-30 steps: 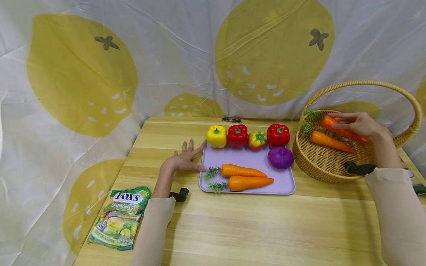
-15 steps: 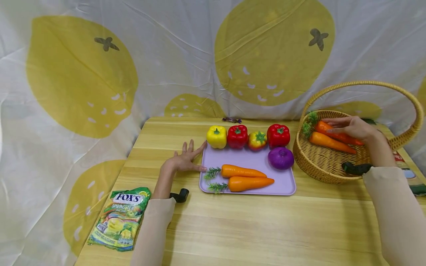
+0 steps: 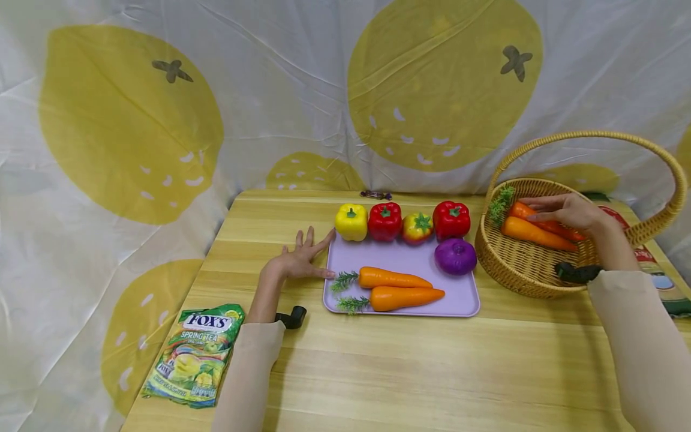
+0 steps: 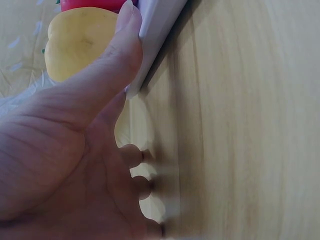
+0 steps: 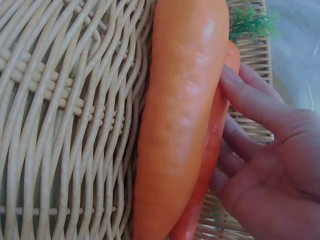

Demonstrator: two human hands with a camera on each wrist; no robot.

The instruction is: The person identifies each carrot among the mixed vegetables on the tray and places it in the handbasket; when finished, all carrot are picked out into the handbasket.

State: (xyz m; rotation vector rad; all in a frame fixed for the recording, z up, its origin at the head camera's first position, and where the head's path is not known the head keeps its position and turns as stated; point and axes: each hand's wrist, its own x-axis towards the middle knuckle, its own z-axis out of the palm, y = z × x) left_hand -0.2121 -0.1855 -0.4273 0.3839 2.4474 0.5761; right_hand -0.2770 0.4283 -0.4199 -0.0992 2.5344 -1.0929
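Right hand point(image 3: 576, 213) pinching red-orange carrot point(image 5: 213, 142) by basket's point(image 3: 510, 273) far edge, left hand point(image 3: 298, 260) — fingers spread — at tray's point(image 3: 396, 255) left edge

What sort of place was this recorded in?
Probably a staged tabletop set-up indoors: a fruit-print cloth hangs behind the wood-grain table, and glossy, seemingly artificial carrots lie on a lilac tray.

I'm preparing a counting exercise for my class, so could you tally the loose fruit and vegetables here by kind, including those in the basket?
Carrots: 4
Bell peppers: 3
Purple onion: 1
Round red-and-yellow piece, kind unclear: 1
Total: 9
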